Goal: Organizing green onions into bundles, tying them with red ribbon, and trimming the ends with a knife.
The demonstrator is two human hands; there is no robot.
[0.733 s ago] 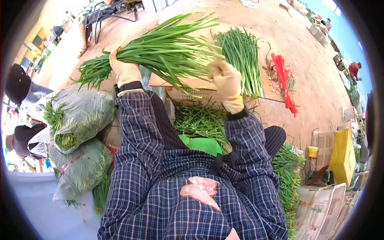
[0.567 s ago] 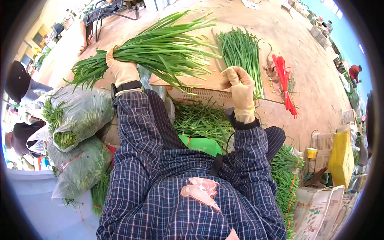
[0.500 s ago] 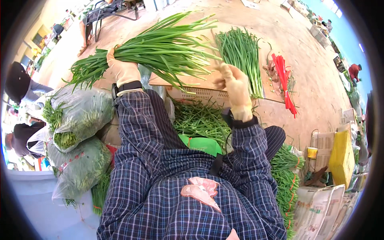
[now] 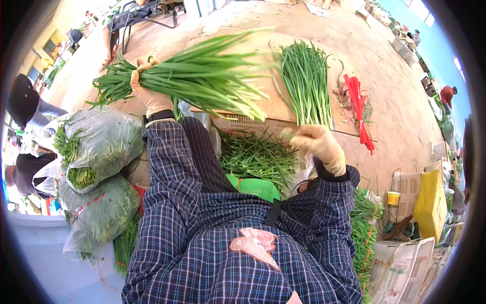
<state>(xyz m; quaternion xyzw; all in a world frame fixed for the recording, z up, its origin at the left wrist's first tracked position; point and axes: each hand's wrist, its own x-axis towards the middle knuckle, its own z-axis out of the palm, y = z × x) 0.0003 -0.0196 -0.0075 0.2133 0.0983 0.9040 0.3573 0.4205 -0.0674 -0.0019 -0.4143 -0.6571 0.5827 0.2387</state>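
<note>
In its gloved fingers my left hand (image 4: 149, 96) holds a thick bunch of garlic chives (image 4: 202, 78), raised over the board (image 4: 271, 48), with the pale stem ends pointing right. Those ends are smeared by motion. My right hand (image 4: 321, 147), also gloved, is lower and apart from the bunch, above the right end of a crate of loose green leaves (image 4: 255, 157). Its fingers are curled together; a small pale green blur at the tips is too unclear to name. A second chive bunch (image 4: 306, 81) lies on the board just beyond this hand.
Red ties (image 4: 358, 109) lie right of the second bunch. Filled plastic bags (image 4: 104, 147) stand at my left, above a pale blue tub (image 4: 40, 243). Tied chive bundles (image 4: 362, 243) are stacked at my right, near a yellow box (image 4: 430, 202). Other people are farther off.
My right hand has dropped down and toward me, away from the stem ends, and its fingers have curled. The held bunch has tipped slightly downward at its stem ends.
</note>
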